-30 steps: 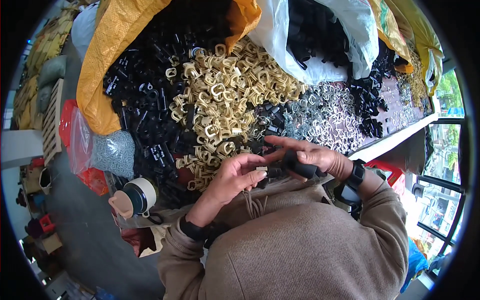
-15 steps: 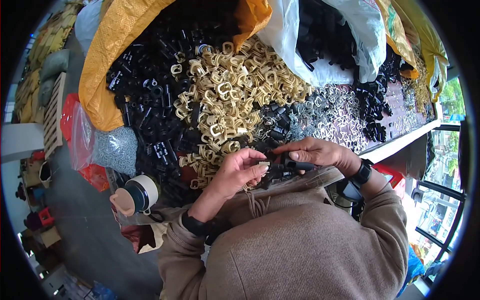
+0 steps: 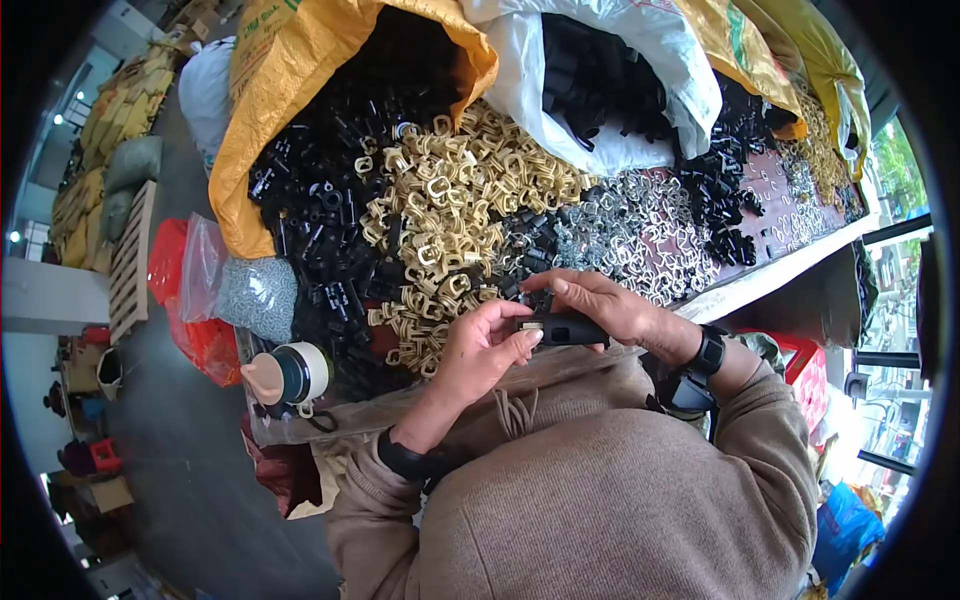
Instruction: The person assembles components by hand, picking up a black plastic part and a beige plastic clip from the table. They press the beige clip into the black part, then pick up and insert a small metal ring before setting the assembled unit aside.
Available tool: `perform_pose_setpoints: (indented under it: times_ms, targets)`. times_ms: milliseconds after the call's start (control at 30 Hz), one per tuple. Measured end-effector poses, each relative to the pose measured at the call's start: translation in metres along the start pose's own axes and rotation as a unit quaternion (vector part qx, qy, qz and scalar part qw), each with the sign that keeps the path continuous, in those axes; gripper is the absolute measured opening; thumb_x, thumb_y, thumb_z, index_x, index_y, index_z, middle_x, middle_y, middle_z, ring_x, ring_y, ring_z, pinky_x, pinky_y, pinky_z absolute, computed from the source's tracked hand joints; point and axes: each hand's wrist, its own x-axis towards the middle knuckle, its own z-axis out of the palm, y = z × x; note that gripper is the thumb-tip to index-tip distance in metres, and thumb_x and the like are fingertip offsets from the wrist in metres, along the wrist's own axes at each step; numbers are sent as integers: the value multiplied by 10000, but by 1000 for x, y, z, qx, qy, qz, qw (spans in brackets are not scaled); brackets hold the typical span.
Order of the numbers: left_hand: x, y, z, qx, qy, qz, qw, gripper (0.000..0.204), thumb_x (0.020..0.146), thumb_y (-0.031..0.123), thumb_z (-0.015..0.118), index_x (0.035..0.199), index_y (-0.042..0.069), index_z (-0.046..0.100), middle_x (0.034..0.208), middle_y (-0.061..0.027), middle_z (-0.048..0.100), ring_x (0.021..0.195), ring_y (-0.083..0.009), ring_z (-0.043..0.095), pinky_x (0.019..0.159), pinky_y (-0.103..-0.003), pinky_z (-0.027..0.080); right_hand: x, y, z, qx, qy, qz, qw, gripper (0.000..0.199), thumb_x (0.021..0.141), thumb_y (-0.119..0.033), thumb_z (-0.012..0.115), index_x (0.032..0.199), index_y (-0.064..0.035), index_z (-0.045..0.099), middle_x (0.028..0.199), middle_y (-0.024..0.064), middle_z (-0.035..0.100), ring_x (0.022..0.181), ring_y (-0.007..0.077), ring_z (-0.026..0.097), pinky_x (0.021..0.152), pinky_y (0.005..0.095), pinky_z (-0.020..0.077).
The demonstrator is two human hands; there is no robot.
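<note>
Over the table's near edge, both hands meet at a black tubular plastic part [image 3: 574, 329] with a slot in its side. My left hand [image 3: 474, 355] is closed on its left end, thumb and fingers pinching there. A small cream piece [image 3: 531, 326] shows at that end, by the left thumb. My right hand [image 3: 612, 308] wraps the tubular part from the far side, its fingers partly hidden behind it. Just beyond the hands lies a heap of cream plastic clips [image 3: 440, 215], with black plastic parts [image 3: 325, 215] to its left.
Small metal clips [image 3: 650, 235] and more black pieces [image 3: 735, 160] cover the right side. An orange woven sack [image 3: 245, 130] and a white sack [image 3: 515, 75] open onto the table. A bag of screws [image 3: 256, 298] and a lidded cup [image 3: 305, 372] stand left.
The view has shifted, so the table appears slightly lower and further right. My right hand has turned over the black part, whose slotted side now shows more plainly.
</note>
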Motion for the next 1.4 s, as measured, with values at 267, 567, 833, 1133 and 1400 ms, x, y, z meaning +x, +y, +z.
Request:
perform_pose_setpoints:
  times_ms: [267, 567, 833, 1133, 1400]
  targets:
    - [15, -2, 0, -60, -20, -104, 993, 254, 768, 96, 582, 969, -37, 501, 758, -70, 573, 601, -97, 557, 542, -190, 455, 6, 12, 1, 3, 83, 3, 997, 467, 879, -408, 291, 1132, -39, 426, 608, 3, 475, 387, 46, 423, 344, 158, 333]
    - [51, 6, -20, -65, 10, -150, 986, 264, 783, 99, 562, 990, -48, 493, 779, -79, 576, 618, -111, 569, 548, -190, 454, 53, 22, -23, 92, 136, 53, 985, 453, 886, -391, 288, 961, -14, 529, 608, -5, 456, 491, 54, 425, 423, 184, 345]
    - [42, 14, -16, -88, 26, -123, 988, 262, 776, 91, 569, 988, -44, 495, 796, -88, 580, 633, -119, 578, 555, -193, 463, 47, 19, -18, 86, 132, -28, 987, 529, 857, -460, 293, 1005, 4, 498, 784, 50, 512, 709, 106, 486, 666, 241, 387]
    - [11, 29, 13, -129, 31, 8, 991, 322, 746, 73, 603, 1019, -8, 453, 904, -80, 553, 730, -119, 571, 585, -208, 491, 17, 7, 6, -143, 47, -403, 903, 734, 773, -581, 309, 1150, 43, 392, 1088, 166, 465, 991, 270, 442, 879, 361, 315]
    - [24, 32, 15, -170, 52, -27, 984, 375, 728, 60, 622, 1019, 5, 392, 878, -77, 539, 740, -124, 563, 604, -224, 507, 14, -7, -2, -72, 34, -345, 935, 801, 719, -629, 354, 1138, 50, 413, 1081, 173, 475, 1015, 261, 436, 875, 359, 321]
